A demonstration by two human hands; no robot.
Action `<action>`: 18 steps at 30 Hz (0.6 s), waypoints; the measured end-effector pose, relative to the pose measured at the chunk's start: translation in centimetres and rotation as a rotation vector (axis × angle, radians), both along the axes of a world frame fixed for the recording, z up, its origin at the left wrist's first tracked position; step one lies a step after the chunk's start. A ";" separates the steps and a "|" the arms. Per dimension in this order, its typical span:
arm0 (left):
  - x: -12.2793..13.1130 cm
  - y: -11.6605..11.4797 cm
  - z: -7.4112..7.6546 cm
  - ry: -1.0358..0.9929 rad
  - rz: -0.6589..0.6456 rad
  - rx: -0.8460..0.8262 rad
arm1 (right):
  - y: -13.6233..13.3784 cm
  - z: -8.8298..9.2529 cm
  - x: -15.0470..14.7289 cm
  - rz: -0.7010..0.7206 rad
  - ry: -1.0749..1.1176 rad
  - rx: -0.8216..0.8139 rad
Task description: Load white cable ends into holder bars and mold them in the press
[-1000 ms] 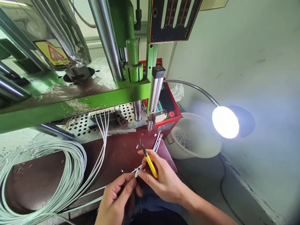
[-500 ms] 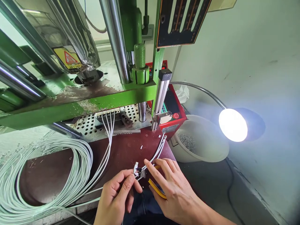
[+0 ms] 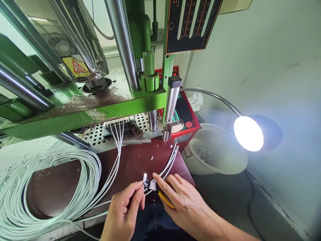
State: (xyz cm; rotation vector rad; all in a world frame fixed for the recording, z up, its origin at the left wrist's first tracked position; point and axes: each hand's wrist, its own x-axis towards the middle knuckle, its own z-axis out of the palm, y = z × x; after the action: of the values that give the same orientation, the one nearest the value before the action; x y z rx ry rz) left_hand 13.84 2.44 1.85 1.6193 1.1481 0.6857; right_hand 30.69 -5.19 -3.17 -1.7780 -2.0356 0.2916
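Between its thumb and index finger, my left hand (image 3: 126,206) pinches a white cable connector (image 3: 145,177), whose tip points up. My right hand (image 3: 183,202) is closed around yellow-handled cutting pliers (image 3: 166,199). Their dark jaws meet the connector just beside my left fingertips; whether they are biting into it I cannot tell. Behind the pliers, several white cables (image 3: 171,160) with connector ends lie on the brown tabletop (image 3: 135,160), running toward the red control box.
A green press (image 3: 120,108) stands ahead, with several cables running into a mould (image 3: 116,129) on its perforated plate. At left lies a big coil of white cable (image 3: 90,174). A red control box (image 3: 187,135), white bucket (image 3: 220,167) and lit lamp (image 3: 248,134) are at right.
The plier handles have come closer together in my right hand, and the jaws sit nearer the connector. My left fingers have drawn in tighter. The view has shifted slightly.
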 end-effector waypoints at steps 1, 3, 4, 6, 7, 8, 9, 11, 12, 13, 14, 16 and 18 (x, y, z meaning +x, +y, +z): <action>0.0 0.0 0.0 0.002 -0.005 0.002 | 0.0 0.2 0.1 0.010 0.041 -0.023; 0.0 0.1 0.0 0.013 -0.010 -0.003 | 0.2 0.9 0.4 0.057 0.190 -0.101; -0.1 0.1 0.0 0.018 -0.013 -0.010 | 0.4 1.4 0.7 0.090 0.295 -0.158; -0.1 0.2 -0.1 0.019 -0.024 -0.027 | 0.7 2.4 1.4 0.156 0.517 -0.299; -0.2 0.2 -0.2 0.017 -0.031 -0.036 | 0.9 2.9 1.7 0.180 0.619 -0.380; -0.3 0.3 -0.2 0.016 -0.039 -0.043 | 1.1 3.3 2.0 0.191 0.713 -0.459; -0.3 0.3 -0.2 0.015 -0.044 -0.050 | 1.3 3.6 2.2 0.197 0.801 -0.534; -0.4 0.4 -0.1 0.010 -0.045 -0.067 | 1.4 3.8 2.5 0.215 0.973 -0.674; -0.4 0.4 -0.1 0.005 -0.041 -0.077 | 1.3 3.8 2.5 0.227 1.039 -0.727; -0.4 0.4 0.0 0.002 -0.036 -0.083 | 1.2 3.7 2.4 0.238 1.064 -0.747; -0.4 0.4 0.2 0.001 -0.031 -0.086 | 1.1 3.5 2.2 0.238 1.038 -0.723; -0.4 0.4 0.4 0.006 -0.026 -0.083 | 0.6 3.1 1.5 0.166 0.831 -0.536; -0.3 0.4 0.6 0.019 -0.031 -0.068 | 0.2 2.4 0.6 0.043 0.534 -0.264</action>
State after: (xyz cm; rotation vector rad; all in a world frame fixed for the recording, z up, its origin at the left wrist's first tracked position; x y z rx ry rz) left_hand 13.57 2.84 2.48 1.5858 1.1455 0.6061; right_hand 31.32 -5.02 -0.78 -1.5741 -1.7036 0.9732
